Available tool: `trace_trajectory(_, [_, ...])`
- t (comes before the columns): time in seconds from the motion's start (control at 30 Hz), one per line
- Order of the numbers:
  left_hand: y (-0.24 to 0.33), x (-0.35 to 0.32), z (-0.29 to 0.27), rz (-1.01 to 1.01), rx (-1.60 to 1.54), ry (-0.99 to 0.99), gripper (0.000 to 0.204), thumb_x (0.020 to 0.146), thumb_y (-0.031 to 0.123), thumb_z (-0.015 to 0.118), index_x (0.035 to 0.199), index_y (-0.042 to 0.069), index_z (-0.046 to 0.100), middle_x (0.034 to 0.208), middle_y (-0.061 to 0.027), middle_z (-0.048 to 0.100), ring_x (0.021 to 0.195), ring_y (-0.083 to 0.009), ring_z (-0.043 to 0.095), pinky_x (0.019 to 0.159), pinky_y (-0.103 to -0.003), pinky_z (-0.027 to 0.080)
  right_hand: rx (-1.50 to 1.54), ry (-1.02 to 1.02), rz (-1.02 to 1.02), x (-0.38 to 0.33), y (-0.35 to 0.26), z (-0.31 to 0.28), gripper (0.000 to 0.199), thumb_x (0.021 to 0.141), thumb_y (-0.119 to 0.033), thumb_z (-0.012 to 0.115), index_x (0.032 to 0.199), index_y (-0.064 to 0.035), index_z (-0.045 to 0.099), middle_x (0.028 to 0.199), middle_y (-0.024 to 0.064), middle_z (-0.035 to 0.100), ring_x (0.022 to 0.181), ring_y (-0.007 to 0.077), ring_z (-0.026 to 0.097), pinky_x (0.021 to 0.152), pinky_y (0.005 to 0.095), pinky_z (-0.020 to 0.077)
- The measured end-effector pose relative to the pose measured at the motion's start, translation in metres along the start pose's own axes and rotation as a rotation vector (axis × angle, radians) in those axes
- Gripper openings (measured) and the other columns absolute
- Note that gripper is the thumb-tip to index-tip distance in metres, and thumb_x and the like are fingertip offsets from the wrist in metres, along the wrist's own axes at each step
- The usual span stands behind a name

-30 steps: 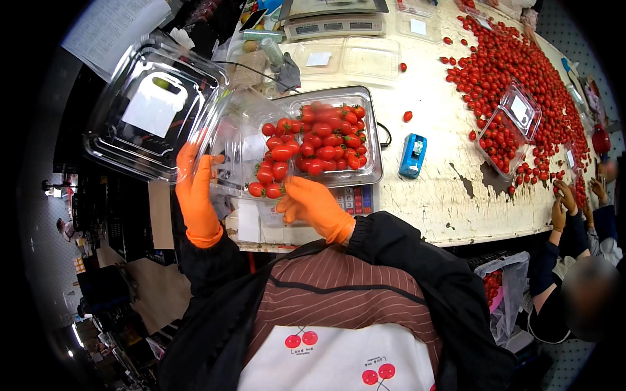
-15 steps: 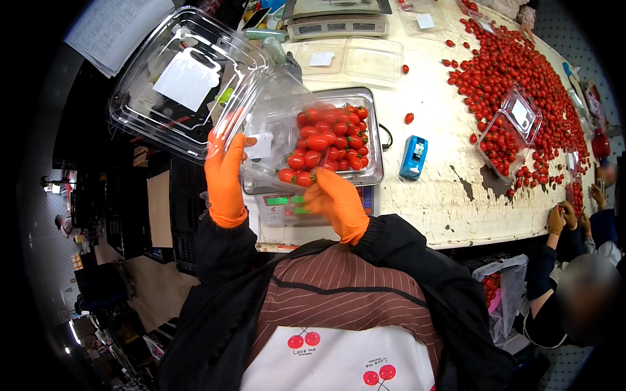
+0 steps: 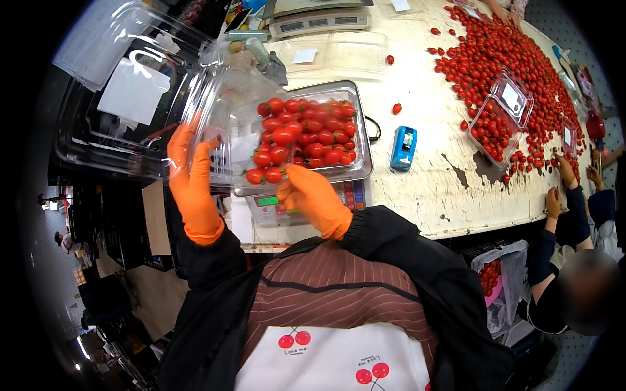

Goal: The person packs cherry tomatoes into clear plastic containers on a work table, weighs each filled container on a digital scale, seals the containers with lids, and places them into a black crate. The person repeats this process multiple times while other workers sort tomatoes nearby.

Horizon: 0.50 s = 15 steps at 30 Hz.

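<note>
My left hand, in an orange glove, grips a clear plastic clamshell box near its hinge, its fingers seen partly through the plastic. The box's open lid with a white label hangs out to the left. Red cherry tomatoes lie in the box's other half, over the steel pan of a digital scale. Whether some tomatoes rest directly in the pan I cannot tell. My right hand, also orange-gloved, has its fingers closed at the box's near edge, beside the lowest tomatoes.
A blue tape dispenser stands right of the scale. Farther right, a labelled open box of tomatoes rests by a big tomato heap. Empty clear boxes and another scale are behind. A co-worker's hands are at the right edge.
The clamshell box has moved left across the scale pan with both my hands, and its lid has swung farther left. The tomatoes in it have shifted left too.
</note>
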<state>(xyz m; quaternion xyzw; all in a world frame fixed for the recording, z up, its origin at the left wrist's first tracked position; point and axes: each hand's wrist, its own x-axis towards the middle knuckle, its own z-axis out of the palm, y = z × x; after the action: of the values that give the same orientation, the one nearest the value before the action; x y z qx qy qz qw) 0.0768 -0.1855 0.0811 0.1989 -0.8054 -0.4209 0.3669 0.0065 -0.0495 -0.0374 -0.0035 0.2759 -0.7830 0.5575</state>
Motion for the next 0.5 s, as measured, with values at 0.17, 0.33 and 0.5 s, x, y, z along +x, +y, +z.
trace_trajectory(0.17, [0.009, -0.003, 0.0, 0.071, 0.103, -0.011, 0.036, 0.092, 0.017, 0.043, 0.124, 0.002, 0.049, 0.127, -0.0067, 0.046, 0.089, -0.0142, 0.055, 0.072, -0.024, 0.037, 0.086, -0.039, 0.009, 0.006, 0.007, -0.002, 0.027, 0.094, -0.028, 0.045, 0.09, -0.0029, 0.053, 0.073, 0.0109, 0.057, 0.051, 0.0144, 0.049, 0.055, 0.0293, 0.0448])
trace_trajectory(0.33, [0.007, -0.003, 0.005, 0.051, 0.082, -0.018, 0.035, 0.092, 0.017, 0.044, 0.123, 0.003, 0.049, 0.123, -0.0062, 0.051, 0.089, -0.0138, 0.054, 0.072, -0.023, 0.036, 0.075, 0.009, 0.056, 0.005, 0.003, -0.002, 0.029, 0.094, -0.029, 0.044, 0.091, -0.0023, 0.054, 0.072, 0.0111, 0.056, 0.05, 0.0151, 0.048, 0.055, 0.0296, 0.0452])
trace_trajectory(0.5, [0.0, -0.002, 0.005, 0.048, 0.018, 0.037, 0.035, 0.093, 0.021, 0.045, 0.123, 0.003, 0.049, 0.12, -0.0051, 0.053, 0.086, -0.0118, 0.054, 0.07, -0.022, 0.035, 0.001, -0.017, 0.048, 0.009, 0.002, -0.002, 0.029, 0.093, -0.031, 0.045, 0.099, -0.0033, 0.053, 0.076, 0.0129, 0.058, 0.052, 0.0153, 0.05, 0.055, 0.0293, 0.046])
